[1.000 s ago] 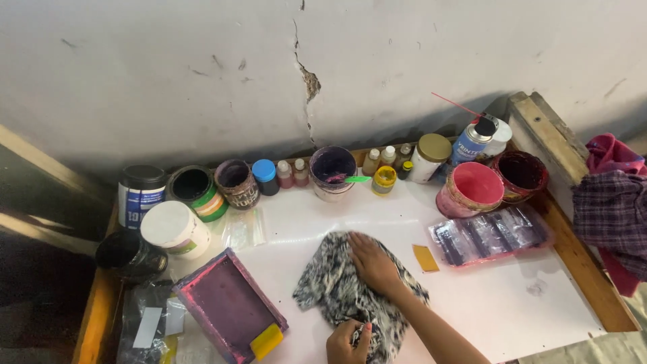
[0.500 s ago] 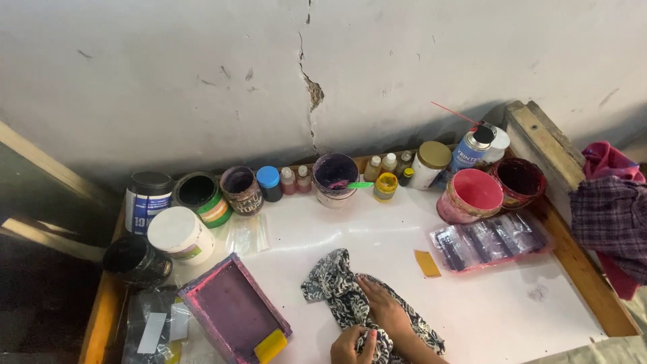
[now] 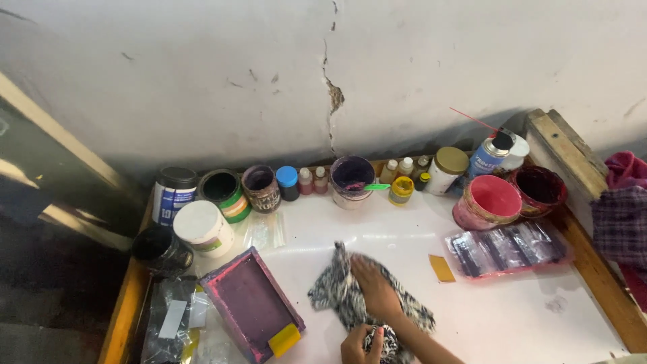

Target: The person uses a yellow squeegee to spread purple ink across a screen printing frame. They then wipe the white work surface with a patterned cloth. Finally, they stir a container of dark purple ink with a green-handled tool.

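Two hands work a black-and-white patterned cloth [image 3: 344,293] on the white table [image 3: 512,323]. Right hand [image 3: 374,290] presses flat on it, fingers together, forearm running off the bottom edge. Left hand [image 3: 360,344] clenches a bunched end, near the purple-stained frame [image 3: 249,303].

The single head camera looks steeply down from above the white table [image 3: 404,236], facing the cracked wall [image 3: 330,94] behind it, at about arm's reach.
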